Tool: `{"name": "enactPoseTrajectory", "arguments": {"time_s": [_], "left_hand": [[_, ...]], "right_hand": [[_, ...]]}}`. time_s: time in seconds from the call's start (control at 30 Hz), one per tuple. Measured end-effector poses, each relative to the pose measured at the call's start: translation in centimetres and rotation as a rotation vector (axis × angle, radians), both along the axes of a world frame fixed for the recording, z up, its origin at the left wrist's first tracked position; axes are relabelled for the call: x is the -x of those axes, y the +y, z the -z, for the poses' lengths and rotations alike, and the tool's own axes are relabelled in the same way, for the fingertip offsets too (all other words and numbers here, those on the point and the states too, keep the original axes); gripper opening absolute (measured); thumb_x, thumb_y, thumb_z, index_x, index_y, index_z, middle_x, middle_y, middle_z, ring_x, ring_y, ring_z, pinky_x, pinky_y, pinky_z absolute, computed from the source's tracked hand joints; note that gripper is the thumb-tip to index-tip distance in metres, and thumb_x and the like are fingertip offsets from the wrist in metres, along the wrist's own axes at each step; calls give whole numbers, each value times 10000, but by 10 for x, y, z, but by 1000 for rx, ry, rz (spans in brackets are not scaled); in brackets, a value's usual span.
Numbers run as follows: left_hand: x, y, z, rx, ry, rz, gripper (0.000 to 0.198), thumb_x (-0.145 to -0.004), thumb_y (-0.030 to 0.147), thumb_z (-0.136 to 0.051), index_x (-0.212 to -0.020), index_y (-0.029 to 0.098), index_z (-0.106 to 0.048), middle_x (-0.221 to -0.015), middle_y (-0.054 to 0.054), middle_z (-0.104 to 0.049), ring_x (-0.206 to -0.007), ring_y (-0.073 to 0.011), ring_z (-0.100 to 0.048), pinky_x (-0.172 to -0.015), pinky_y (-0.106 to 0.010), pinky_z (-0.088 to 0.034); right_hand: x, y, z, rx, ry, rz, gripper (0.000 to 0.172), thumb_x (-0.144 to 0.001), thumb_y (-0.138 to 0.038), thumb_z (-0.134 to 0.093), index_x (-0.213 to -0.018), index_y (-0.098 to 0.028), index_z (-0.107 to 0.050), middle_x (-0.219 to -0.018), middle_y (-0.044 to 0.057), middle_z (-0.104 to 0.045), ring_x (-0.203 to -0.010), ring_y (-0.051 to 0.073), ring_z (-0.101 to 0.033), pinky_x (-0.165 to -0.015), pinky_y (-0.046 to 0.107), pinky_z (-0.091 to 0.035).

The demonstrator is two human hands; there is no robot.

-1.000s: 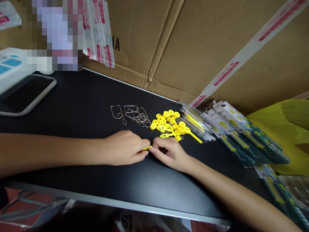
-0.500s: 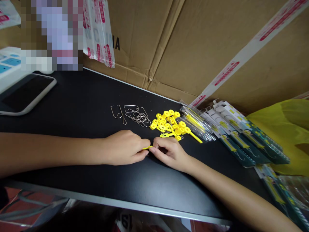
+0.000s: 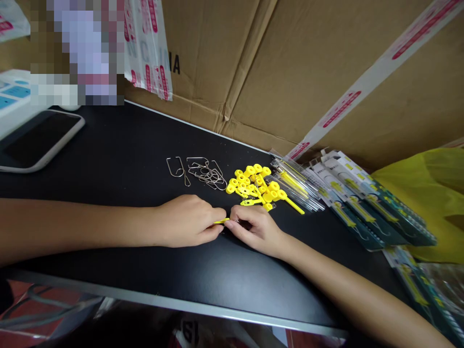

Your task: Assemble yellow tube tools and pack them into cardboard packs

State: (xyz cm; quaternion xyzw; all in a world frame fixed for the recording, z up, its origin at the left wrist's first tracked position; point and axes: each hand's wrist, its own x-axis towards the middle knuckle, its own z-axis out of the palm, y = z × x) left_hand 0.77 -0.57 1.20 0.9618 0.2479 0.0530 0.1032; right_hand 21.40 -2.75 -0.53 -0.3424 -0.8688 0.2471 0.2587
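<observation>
Left hand: the left hand (image 3: 184,222) is being kept curled on the matte black tabletop (image 3: 119,145), with thumb and forefinger being pressed onto one end of a slim yellow plastic piece (image 3: 221,221).
Right hand: the right hand (image 3: 253,227) is being held fingertip to fingertip with the left, its thumb and fingers being closed on the other end of the piece. A glint of metal is being shown there, too small to be identified.
Held piece: it is being gripped between both hands, just above the tabletop, where the fingertips are meeting.
Change: almost nothing is being altered against the earlier pictures. Both pinches are being kept in the same spot, and the same short length of yellow is being left showing.
Meaning: fine fingertip handling is judged to be going on, with no piece being fetched or laid down.
Beyond the fingertips: a heap of small yellow plastic parts (image 3: 253,186) is being left untouched, with a tangle of bent steel wire hooks (image 3: 203,173) beside it, nearer the left hand.
Beyond the right hand: clear plastic sleeves (image 3: 300,186) and printed retail packs (image 3: 366,203) are being kept fanned out, well apart from the fingers.
</observation>
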Motion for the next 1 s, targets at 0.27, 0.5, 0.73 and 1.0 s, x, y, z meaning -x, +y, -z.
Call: {"name": "enactPoseTrajectory", "arguments": {"time_s": [0.27, 0.5, 0.73, 1.0], "left_hand": [[-1, 2, 1, 4, -2, 2, 168, -890, 238, -479, -748, 184, -552, -594, 17, -600, -540, -157, -593, -486, -271, -287], [0, 1, 1, -6, -16, 6, 168, -887, 238, -490, -741, 184, -553, -588, 20, -600, -530, -152, -589, -480, -269, -290], [0, 1, 2, -7, -10, 2, 168, -888, 244, -488, -747, 185, -556, -590, 19, -604, -531, -156, -594, -476, -267, -290], [0, 1, 1, -7, -5, -4, 175, -890, 252, -483, -742, 187, -551, -597, 14, -612, -539, -163, -600, -480, -271, -286]], "right_hand": [[0, 1, 2, -6, 0, -1, 259, -909, -244, -528, -667, -176, -463, -557, -55, -420, -485, 61, -381, -488, 185, -292], [-1, 0, 1, -13, 7, -8, 256, -911, -242, -524, -671, -176, -466, -553, -55, -426, -483, 60, -382, -483, 183, -290], [0, 1, 1, -3, 0, -6, 260, -913, -244, -519, -668, -176, -466, -556, -54, -426, -484, 60, -380, -484, 184, -294], [-1, 1, 1, -7, -5, -4, 257, -911, -246, -522, -670, -177, -466, -556, -53, -434, -484, 61, -386, -486, 183, -297]]}}
